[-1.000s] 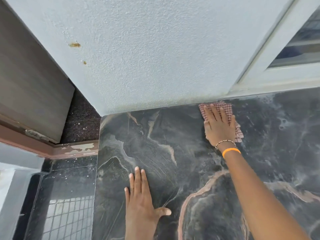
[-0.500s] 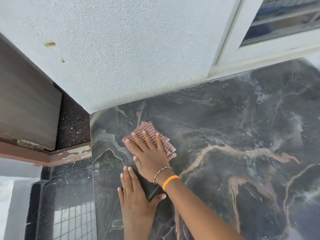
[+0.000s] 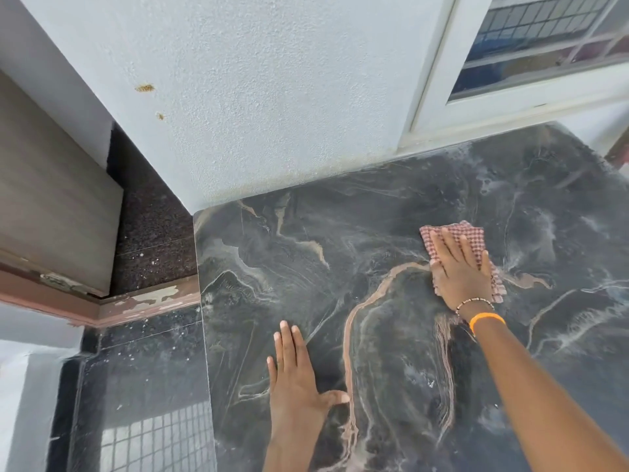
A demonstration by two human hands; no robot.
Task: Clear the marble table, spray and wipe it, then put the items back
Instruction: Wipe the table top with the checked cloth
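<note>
Head view: a person leans over a dark marble table (image 3: 391,233), both bare arms reaching forward across its veined top
Table: black stone with tan and white veins, its far edge butted against a pale textured wall (image 3: 255,114); faint whitish smears show on the table's right part
Cloth: a red-and-white checked cloth (image 3: 471,235) lies flat on the table, right of the table's middle and short of its far edge
Right hand: the right hand (image 3: 459,270) presses palm-down on the cloth, fingers spread wide and flat, not curled around it; the cloth's far and right edges show past the fingertips
Wrist: a beaded bracelet (image 3: 474,303) and an orange band (image 3: 486,320) sit on the right wrist, just nearer the camera than the cloth
Left hand: the left hand (image 3: 297,373) rests flat and empty on the table near its left edge, fingers together, thumb out to the right, well apart from the cloth
Window: a white-framed window (image 3: 439,80) with a grille stands above the table's far right edge
Floor: dark speckled floor (image 3: 146,369) lies left of the table, reflecting a grid of light; a wooden panel (image 3: 51,199) stands beyond it, further left of the table
</note>
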